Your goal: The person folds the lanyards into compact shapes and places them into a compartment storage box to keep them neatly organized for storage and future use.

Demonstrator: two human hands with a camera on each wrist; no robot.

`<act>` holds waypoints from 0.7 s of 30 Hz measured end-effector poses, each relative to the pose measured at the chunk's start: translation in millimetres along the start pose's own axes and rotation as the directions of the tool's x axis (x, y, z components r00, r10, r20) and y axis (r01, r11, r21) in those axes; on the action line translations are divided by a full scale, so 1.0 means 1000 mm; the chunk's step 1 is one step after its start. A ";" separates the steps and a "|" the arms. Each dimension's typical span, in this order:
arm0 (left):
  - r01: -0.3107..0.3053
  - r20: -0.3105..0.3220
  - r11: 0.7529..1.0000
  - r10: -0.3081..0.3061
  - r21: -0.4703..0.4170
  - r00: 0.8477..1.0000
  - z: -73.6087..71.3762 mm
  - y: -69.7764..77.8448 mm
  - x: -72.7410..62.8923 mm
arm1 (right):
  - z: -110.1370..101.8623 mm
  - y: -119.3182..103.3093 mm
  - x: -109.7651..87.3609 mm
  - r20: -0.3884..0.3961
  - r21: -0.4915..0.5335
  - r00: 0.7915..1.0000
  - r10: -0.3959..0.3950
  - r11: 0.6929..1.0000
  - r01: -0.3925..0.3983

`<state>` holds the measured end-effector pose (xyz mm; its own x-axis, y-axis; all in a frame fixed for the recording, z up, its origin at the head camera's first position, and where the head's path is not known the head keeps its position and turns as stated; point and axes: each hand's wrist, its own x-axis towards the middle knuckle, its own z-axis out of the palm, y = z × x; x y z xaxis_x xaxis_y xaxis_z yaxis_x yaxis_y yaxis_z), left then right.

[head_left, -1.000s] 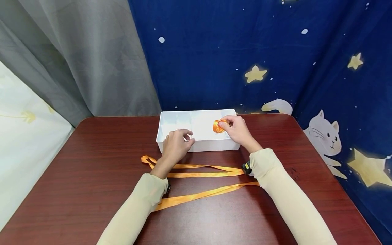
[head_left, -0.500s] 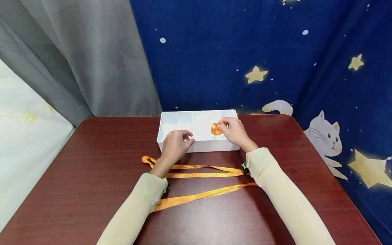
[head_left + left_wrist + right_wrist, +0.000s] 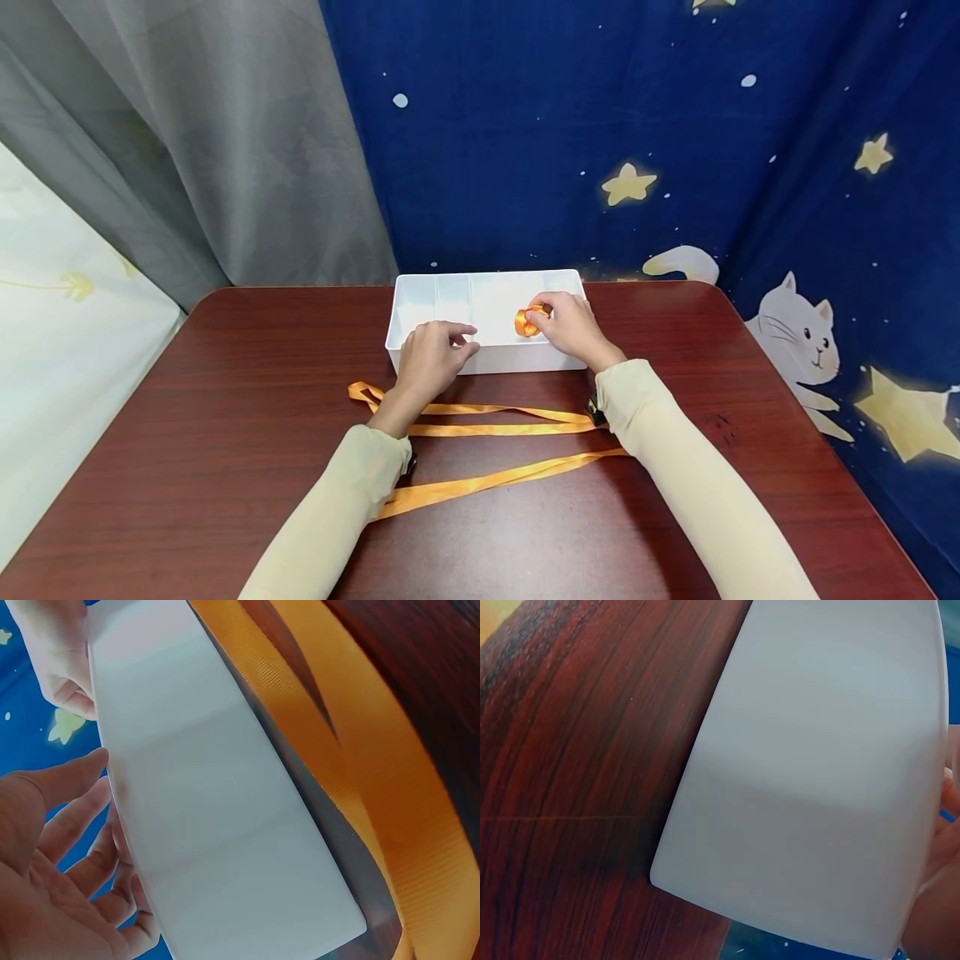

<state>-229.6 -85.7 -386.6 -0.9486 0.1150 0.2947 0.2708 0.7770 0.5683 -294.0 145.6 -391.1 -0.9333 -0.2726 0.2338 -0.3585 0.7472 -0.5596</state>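
Observation:
Over the right part of a white compartment box (image 3: 510, 360), my right hand (image 3: 573, 327) pinches a small coil of orange ribbon (image 3: 522, 322) between thumb and fingers. My left hand (image 3: 431, 358) is at the box's front rim, its fingers loosely bent and holding nothing. In the left wrist view the left fingers (image 3: 75, 776) reach just over the rim, beside the box's front wall (image 3: 202, 780). The right wrist view shows mostly the box wall (image 3: 802, 765); only a sliver of the right hand (image 3: 941, 900) appears there, and the coil is hidden.
Long strips of orange ribbon (image 3: 498, 430) lie across the brown table (image 3: 247, 433) in front of the box. A nearer ribbon strip (image 3: 495, 480) runs between the two forearms. A blue star-patterned curtain (image 3: 510, 150) hangs right behind the table's back edge.
My right hand has moved slightly left and toward the front wall of the box, lowering the ribbon coil a little. The left hand has stayed nearly still.

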 end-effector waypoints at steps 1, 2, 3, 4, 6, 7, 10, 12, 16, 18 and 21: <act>-0.001 -0.001 1.000 0.001 0.003 1.000 0.000 0.000 0.000 | 0.000 0.000 0.000 0.002 -0.006 1.000 0.000 1.000 0.000; -0.001 -0.003 1.000 0.001 0.004 1.000 0.000 0.000 0.000 | 0.001 0.000 0.001 0.005 -0.011 1.000 0.001 1.000 -0.001; -0.002 -0.006 1.000 0.002 0.005 1.000 0.001 0.000 0.000 | 0.001 0.001 0.001 0.008 -0.013 1.000 0.002 1.000 -0.002; -0.003 -0.010 1.000 0.004 0.007 1.000 0.001 0.000 -0.001 | 0.002 0.001 0.002 0.007 -0.019 1.000 -0.002 1.000 0.002; -0.006 -0.019 1.000 0.006 0.007 1.000 0.002 0.000 -0.001 | 0.002 0.001 0.002 0.007 -0.021 1.000 -0.005 1.000 0.005; -0.008 -0.023 1.000 0.008 0.007 1.000 0.002 0.000 -0.001 | 0.002 0.001 0.003 0.007 -0.023 1.000 -0.008 1.000 0.008; -0.012 -0.034 1.000 0.012 0.007 0.999 0.003 0.000 -0.002 | 0.002 0.001 0.003 0.004 -0.025 1.000 -0.010 1.000 0.010; -0.014 -0.037 1.000 0.014 0.004 0.999 0.004 0.000 -0.002 | 0.002 0.001 0.002 -0.001 -0.023 1.000 -0.006 1.000 0.006; -0.013 -0.038 1.000 0.013 0.003 0.999 0.004 0.001 -0.002 | 0.003 0.001 0.002 -0.018 -0.034 1.000 -0.002 0.999 0.001; -0.010 -0.035 1.000 0.010 0.004 0.999 0.004 0.001 -0.002 | 0.003 0.001 0.002 -0.025 -0.039 1.000 -0.002 0.999 0.001; -0.003 -0.030 1.000 0.003 0.008 1.000 0.003 0.001 -0.002 | 0.004 0.001 0.001 -0.026 -0.034 1.000 0.002 0.999 -0.003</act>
<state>-227.5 -83.1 -388.9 -0.9424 0.0990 0.3196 0.2724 0.7817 0.5611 -295.6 143.5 -394.2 -0.9332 -0.2551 0.2530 -0.3545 0.7683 -0.5329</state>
